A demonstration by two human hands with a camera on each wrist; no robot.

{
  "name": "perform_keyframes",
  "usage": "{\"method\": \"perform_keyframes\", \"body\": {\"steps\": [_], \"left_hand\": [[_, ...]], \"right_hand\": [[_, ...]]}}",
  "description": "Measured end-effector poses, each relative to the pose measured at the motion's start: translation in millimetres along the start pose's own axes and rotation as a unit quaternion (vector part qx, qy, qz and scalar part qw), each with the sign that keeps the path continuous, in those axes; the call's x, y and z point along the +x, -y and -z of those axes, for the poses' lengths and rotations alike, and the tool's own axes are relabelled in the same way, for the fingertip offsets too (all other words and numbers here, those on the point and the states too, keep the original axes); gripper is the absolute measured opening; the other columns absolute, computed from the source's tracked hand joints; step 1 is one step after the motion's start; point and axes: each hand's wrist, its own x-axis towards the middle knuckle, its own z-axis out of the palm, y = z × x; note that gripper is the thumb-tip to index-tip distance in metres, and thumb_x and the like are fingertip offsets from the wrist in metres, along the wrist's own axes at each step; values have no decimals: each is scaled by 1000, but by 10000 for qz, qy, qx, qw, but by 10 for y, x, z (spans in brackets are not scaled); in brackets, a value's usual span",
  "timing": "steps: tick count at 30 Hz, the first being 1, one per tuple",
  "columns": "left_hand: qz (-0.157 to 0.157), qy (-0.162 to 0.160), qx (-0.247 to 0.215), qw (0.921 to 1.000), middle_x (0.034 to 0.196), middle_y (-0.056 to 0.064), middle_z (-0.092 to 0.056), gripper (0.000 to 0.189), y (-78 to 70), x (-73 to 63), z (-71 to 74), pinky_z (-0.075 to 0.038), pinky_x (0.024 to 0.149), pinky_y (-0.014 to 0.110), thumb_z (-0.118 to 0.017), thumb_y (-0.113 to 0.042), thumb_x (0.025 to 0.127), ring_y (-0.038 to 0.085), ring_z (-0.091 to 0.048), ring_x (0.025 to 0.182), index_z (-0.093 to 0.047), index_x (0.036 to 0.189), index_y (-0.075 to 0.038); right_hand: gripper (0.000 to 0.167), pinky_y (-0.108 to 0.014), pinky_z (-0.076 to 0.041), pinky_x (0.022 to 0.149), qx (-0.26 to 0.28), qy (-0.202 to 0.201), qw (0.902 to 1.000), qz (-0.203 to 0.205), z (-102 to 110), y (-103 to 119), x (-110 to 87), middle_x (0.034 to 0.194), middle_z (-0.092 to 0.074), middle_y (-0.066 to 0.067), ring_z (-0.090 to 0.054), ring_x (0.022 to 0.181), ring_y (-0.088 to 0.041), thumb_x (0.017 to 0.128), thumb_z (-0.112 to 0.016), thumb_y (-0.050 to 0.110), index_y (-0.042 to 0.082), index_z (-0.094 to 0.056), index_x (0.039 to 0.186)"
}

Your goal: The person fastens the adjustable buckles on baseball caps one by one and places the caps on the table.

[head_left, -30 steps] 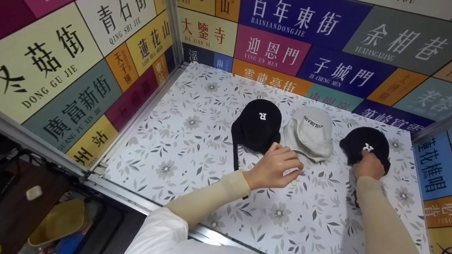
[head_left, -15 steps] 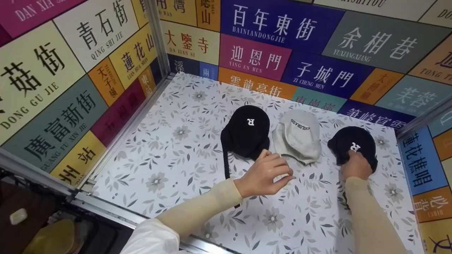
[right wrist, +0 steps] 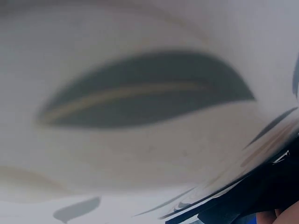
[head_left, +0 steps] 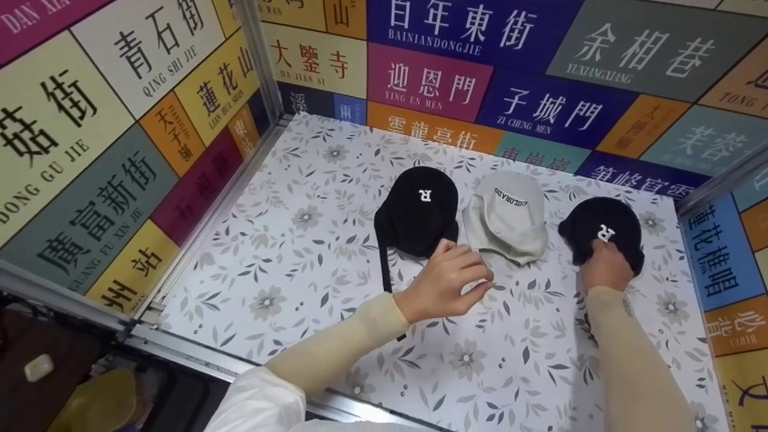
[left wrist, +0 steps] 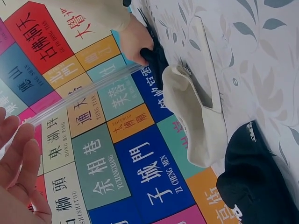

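On the floral table top, three caps lie in a row. At the right is a black cap [head_left: 612,216] with a white R; my right hand [head_left: 607,268] grips its near side, and the fingertips reach the letter. The left wrist view shows the same right hand [left wrist: 133,41] with dark cloth in its fingers. Off-white, the middle cap [head_left: 519,231] carries the word COLORADO. A second black cap [head_left: 414,216] with an R and a long strap lies at the left. My left hand [head_left: 447,282] hovers before these two, loosely bent fingers [left wrist: 28,158] holding nothing.
Printed sign walls [head_left: 444,90] bound the table at the back and both sides. A metal frame edge [head_left: 198,354] runs along the near left. Below it, off the table, stands a yellow bin [head_left: 99,402]. The floral table top [head_left: 264,240] extends left of the caps.
The head view has shifted, so the scene sits farther left in it. Both hands and the three caps keep nearly the same places relative to one another.
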Motion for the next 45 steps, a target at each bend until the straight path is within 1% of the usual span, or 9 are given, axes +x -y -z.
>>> {"method": "perform_keyframes", "body": {"steps": [2, 6, 12, 17, 21, 25, 31, 38, 45], "left_hand": [[-7, -28, 45, 10000, 91, -9, -63, 7, 21, 27, 27, -38, 83, 36, -67, -23, 94, 12, -54, 87, -72, 90, -19], [-7, -58, 58, 10000, 91, -9, -64, 8, 33, 78, 68, -38, 84, 37, -67, -23, 94, 12, -55, 87, -72, 90, -19], [-123, -94, -31, 9999, 91, -9, -65, 10, -3, 142, 80, -38, 84, 37, -65, -22, 96, 12, -56, 87, -73, 90, -18], [-131, -189, -47, 9997, 90, -9, -64, 12, 9, 183, 112, -38, 83, 36, -64, -22, 96, 12, -54, 85, -73, 89, -18], [-178, -195, -85, 9996, 90, -9, -64, 13, 18, 227, 126, -37, 84, 35, -63, -23, 97, 12, -55, 86, -73, 90, -19], [-210, -236, -131, 9994, 89, -10, -63, 14, 12, 231, 128, -37, 83, 35, -62, -24, 98, 12, -55, 86, -72, 90, -20], [-168, -219, -188, 9994, 90, -10, -63, 11, 12, 208, 150, -37, 85, 36, -64, -23, 97, 11, -55, 87, -73, 91, -20], [-159, -217, -161, 9995, 92, -9, -64, 12, 31, 205, 196, -36, 87, 34, -64, -24, 97, 11, -56, 89, -72, 91, -19], [-151, -252, -159, 9994, 92, -9, -63, 12, 47, 194, 255, -36, 86, 36, -63, -25, 97, 11, -55, 88, -72, 91, -19]], "right_hand": [[33, -73, -40, 66, -1, -49, 10000, 43, 11, 23, 46, 109, -56, -29, -55, 90, -59, 86, -56, 3, -1, -61, 118], [35, -73, -41, 66, -6, 24, 9999, 146, 46, 41, 98, 112, -54, -30, -55, 90, -59, 87, -53, 6, -1, -59, 121], [36, -73, -41, 68, -161, 233, 9996, -48, 156, -4, 61, 114, -54, -32, -55, 90, -61, 88, -55, 9, -4, -58, 121], [37, -72, -41, 72, -98, 309, 9995, -19, 218, 1, 56, 117, -54, -33, -54, 92, -61, 88, -55, 11, -6, -58, 121], [34, -71, -40, 75, -56, 325, 9994, -86, 243, 1, 29, 115, -54, -32, -54, 94, -59, 91, -54, 12, -6, -58, 119], [34, -71, -40, 75, -39, 390, 9991, -159, 215, -14, -47, 115, -53, -32, -54, 95, -58, 91, -54, 13, -6, -59, 119], [39, -71, -40, 79, 8, 686, 9975, -159, 172, -39, -102, 117, -52, -34, -52, 100, -58, 92, -52, 15, -7, -56, 125], [48, -70, -38, 86, 460, 1145, 9921, -209, 257, -32, -79, 124, -50, -37, -49, 106, -61, 93, -51, 18, -4, -52, 136], [49, -70, -35, 91, 991, 1015, 9893, -333, 408, 167, -17, 129, -48, -31, -47, 116, -55, 95, -53, 20, 5, -52, 142]]}}
